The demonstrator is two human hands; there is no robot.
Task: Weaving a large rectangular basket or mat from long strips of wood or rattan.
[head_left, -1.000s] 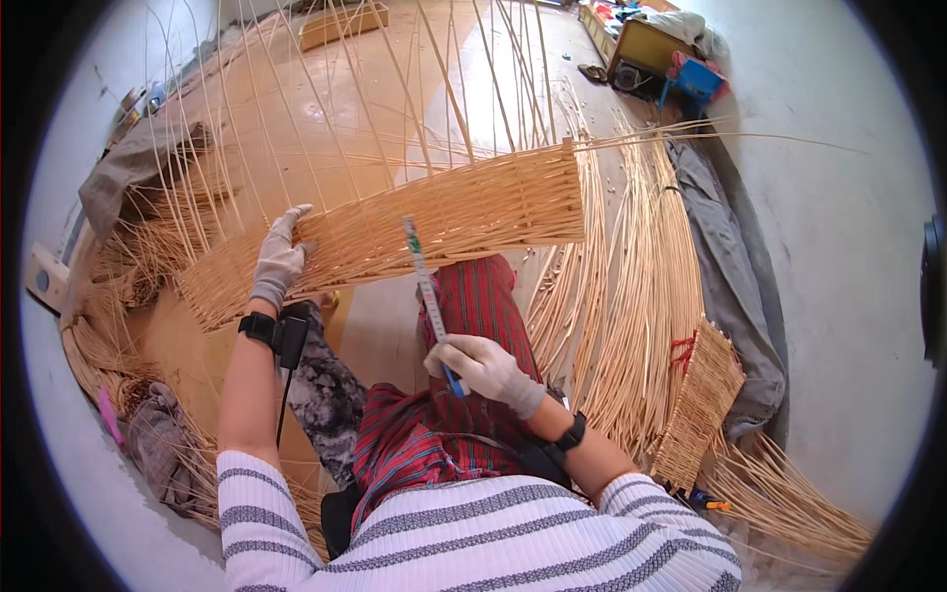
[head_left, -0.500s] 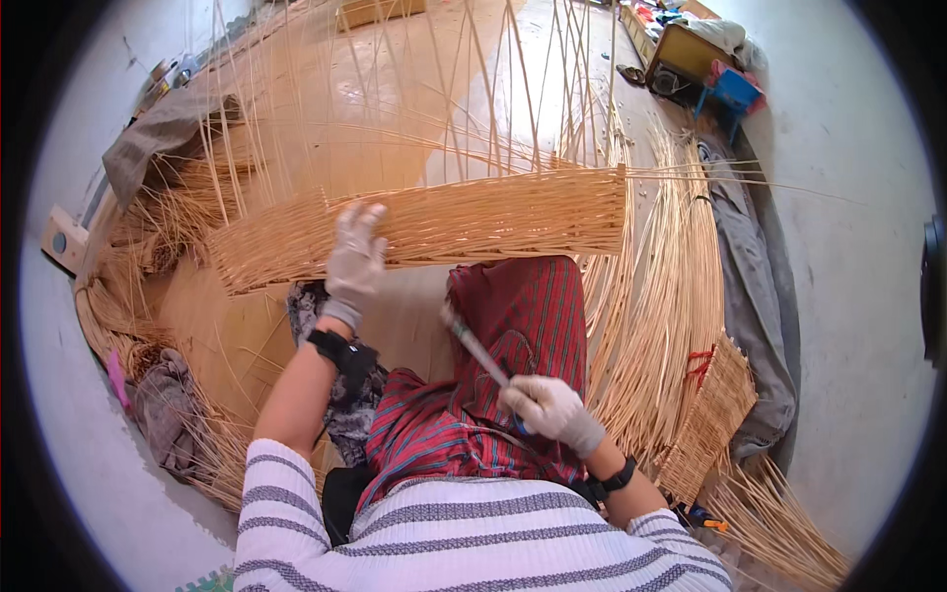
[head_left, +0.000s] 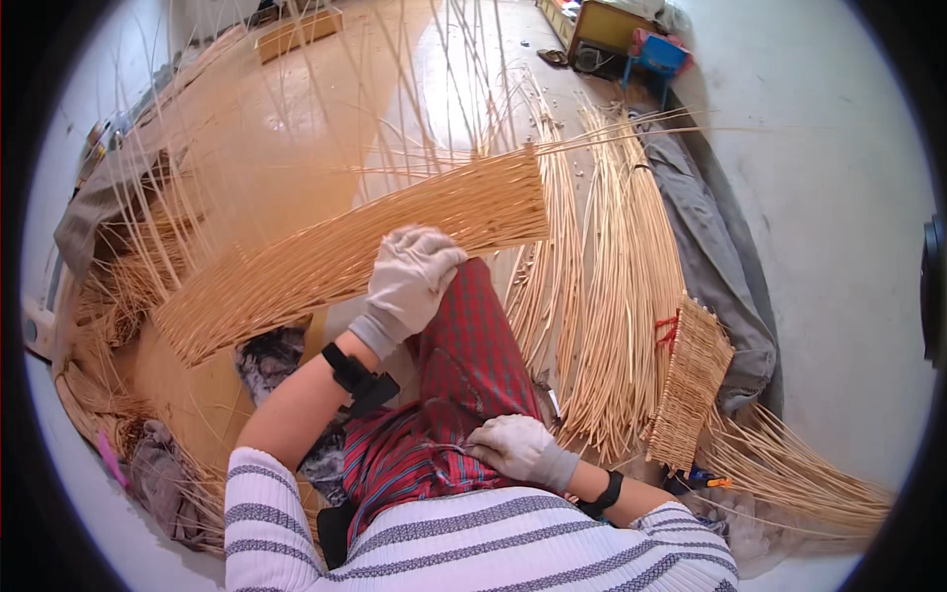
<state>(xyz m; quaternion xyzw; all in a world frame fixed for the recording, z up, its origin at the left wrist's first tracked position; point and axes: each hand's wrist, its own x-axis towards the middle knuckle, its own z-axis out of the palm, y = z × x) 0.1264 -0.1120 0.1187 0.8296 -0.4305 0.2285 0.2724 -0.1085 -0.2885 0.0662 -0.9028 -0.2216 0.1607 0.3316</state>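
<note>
A long woven wicker panel [head_left: 326, 242] slants across in front of me, its right end higher and bare upright canes rising from its far edge. My left hand [head_left: 409, 276], in a pale work glove, is closed on the panel's near edge by my raised knee. My right hand [head_left: 515, 449], gloved too, lies low on the red checked cloth [head_left: 473, 345] over my lap, its fingers pointing left. No tool shows in it. A small pale and dark object [head_left: 549, 403] lies on the floor just right of my thigh, too little of it visible to name.
Loose canes [head_left: 621, 296] lie in long bundles at the right, beside a grey cloth [head_left: 715, 266] along the wall. A small woven piece [head_left: 688, 385] rests on them. More canes [head_left: 148, 257] are heaped at the left. A blue stool [head_left: 659, 54] stands at the far right.
My left hand has slid right along the panel's near edge. The panel's left end has dropped lower in view. My right hand has drawn back to my lap, and the grey-handled tool is gone from it.
</note>
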